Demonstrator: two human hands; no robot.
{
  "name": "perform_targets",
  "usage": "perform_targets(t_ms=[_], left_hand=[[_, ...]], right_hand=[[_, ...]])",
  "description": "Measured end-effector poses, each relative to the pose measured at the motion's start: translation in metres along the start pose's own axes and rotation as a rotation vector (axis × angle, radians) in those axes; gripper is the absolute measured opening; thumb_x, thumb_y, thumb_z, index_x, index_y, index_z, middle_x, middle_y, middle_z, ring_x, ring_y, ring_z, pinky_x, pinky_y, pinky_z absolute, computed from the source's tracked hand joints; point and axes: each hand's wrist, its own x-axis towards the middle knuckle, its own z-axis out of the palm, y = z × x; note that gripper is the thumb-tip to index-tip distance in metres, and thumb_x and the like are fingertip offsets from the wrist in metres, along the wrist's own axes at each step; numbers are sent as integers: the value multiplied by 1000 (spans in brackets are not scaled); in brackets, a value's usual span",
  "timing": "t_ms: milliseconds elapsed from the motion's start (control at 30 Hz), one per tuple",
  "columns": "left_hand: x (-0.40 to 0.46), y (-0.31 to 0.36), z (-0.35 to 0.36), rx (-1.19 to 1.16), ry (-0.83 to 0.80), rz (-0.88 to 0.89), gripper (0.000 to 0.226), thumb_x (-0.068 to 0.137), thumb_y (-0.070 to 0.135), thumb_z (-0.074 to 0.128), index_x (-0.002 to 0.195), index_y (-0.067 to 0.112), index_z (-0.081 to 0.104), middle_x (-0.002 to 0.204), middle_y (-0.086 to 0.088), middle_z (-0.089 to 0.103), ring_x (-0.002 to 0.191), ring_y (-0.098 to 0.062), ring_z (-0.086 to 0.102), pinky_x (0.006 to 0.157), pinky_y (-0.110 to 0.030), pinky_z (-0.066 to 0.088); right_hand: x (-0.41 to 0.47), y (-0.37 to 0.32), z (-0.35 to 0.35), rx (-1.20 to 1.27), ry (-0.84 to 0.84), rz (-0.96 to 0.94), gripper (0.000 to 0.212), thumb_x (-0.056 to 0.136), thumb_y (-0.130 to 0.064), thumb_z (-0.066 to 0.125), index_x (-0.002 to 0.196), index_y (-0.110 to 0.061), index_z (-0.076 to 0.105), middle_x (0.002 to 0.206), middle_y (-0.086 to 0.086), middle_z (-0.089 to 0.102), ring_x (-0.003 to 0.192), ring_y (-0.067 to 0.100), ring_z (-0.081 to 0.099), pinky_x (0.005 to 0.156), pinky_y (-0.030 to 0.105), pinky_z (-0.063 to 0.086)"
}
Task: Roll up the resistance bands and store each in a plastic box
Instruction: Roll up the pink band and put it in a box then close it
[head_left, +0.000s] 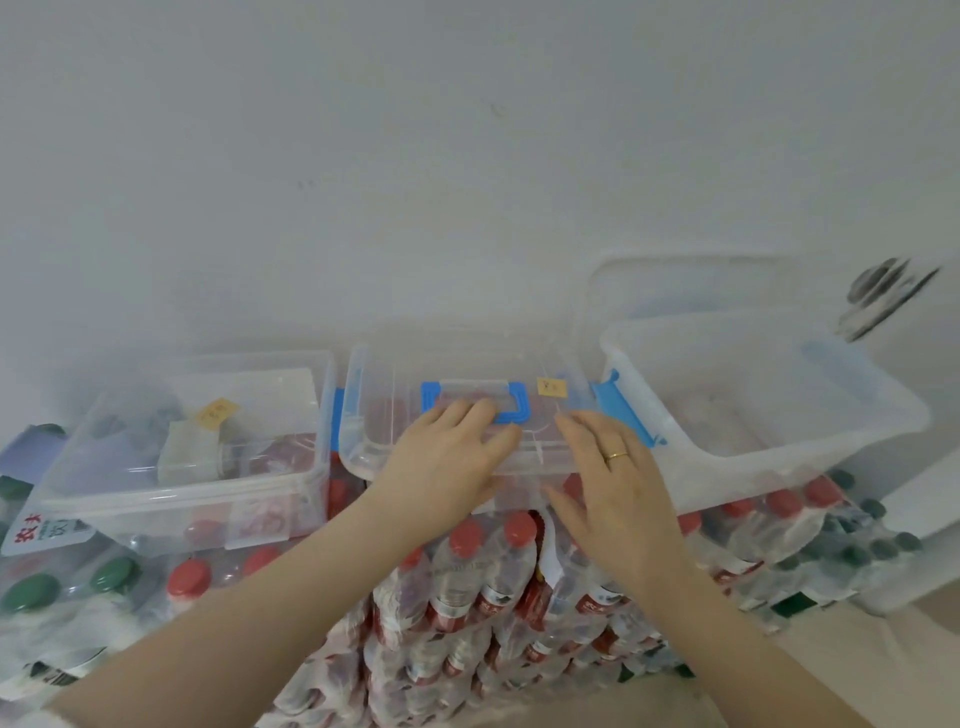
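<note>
Both flat, unclenched hands, left hand (447, 457) and right hand (613, 478), rest on the middle plastic box (374, 415) lid.

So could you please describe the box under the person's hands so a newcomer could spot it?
Three clear plastic boxes sit in a row on stacked packs of bottled water. Take the middle box: unlike its neighbours, its lid carries a blue handle, and both hands rest on it.
</note>
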Motion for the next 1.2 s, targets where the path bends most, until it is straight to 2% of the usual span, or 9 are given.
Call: perform_targets(t_ms=[133, 200, 300, 467, 633, 767, 900, 1067, 1200], left_hand=[[5, -2, 6, -24, 93, 6, 53, 47, 15, 78, 90, 14, 46, 73, -6, 59, 60, -25, 57, 53, -31, 48], [1, -3, 6, -2, 110, -9, 53, 47, 15, 77, 89, 15, 45, 72, -6, 58, 59, -25, 56, 53, -30, 46], [-10, -6, 7, 10, 96, -63, 52, 47, 17, 81, 89, 14, 51, 76, -6, 59, 61, -26, 57, 54, -30, 45], [-20, -17, 5, -33, 120, -71, 49, 52, 20, 80, 92, 15, 51, 82, -7, 61, 68, -27, 61, 57, -29, 47], [-18, -17, 2, -38, 106, -40, 46, 55, 21, 78, 90, 16, 48, 83, -6, 62, 70, -26, 62, 56, -31, 48], [-22, -15, 1, -49, 108, 16, 49, 51, 20, 78, 88, 18, 45, 79, -5, 61, 66, -25, 60, 53, -29, 45], [-20, -14, 0, -43, 98, 25, 51, 47, 19, 79, 85, 18, 45, 76, -3, 61, 62, -23, 58, 52, -27, 45], [-19, -15, 0, -51, 78, 20, 53, 48, 23, 82, 86, 16, 46, 76, -4, 61, 62, -23, 58, 53, -28, 47], [-17, -11, -1, -57, 68, 20, 48, 47, 25, 82, 82, 16, 51, 73, -3, 60, 59, -21, 56, 54, -26, 46]], right_hand=[[-13, 8, -17, 144, 105, 202, 16, 87, -36, 53, 87, -20, 53, 75, -7, 57, 65, 5, 49, 57, 12, 40], [-12, 15, -23, 208, -81, 333, 35, 91, -43, 50, 64, -19, 51, 55, -9, 51, 49, 7, 46, 48, 16, 36], [1, 16, -26, 631, -317, 708, 57, 91, -51, 34, 87, -3, 63, 83, 12, 68, 74, 26, 65, 70, 35, 52], [19, 6, -24, 1184, -321, 886, 27, 95, -43, 36, 99, -27, 57, 103, -5, 65, 91, 11, 64, 82, 26, 52], [29, -5, -15, 1177, -220, 946, 52, 90, -41, 51, 136, -21, 36, 127, 0, 54, 105, 11, 57, 93, 29, 47], [35, -12, -12, 1149, -149, 879, 61, 91, -27, 54, 140, -31, 19, 125, -6, 50, 105, 11, 56, 86, 28, 49], [41, -12, -9, 968, -168, 742, 48, 93, -20, 49, 137, -29, 32, 103, -20, 50, 101, 7, 52, 89, 29, 47], [46, -14, -8, 799, -168, 690, 35, 96, -17, 41, 131, -19, 40, 97, -1, 48, 89, 13, 51, 80, 29, 45], [49, -7, 3, 597, -181, 602, 18, 95, -11, 37, 107, -10, 51, 81, 10, 54, 63, 18, 47, 54, 27, 39]])
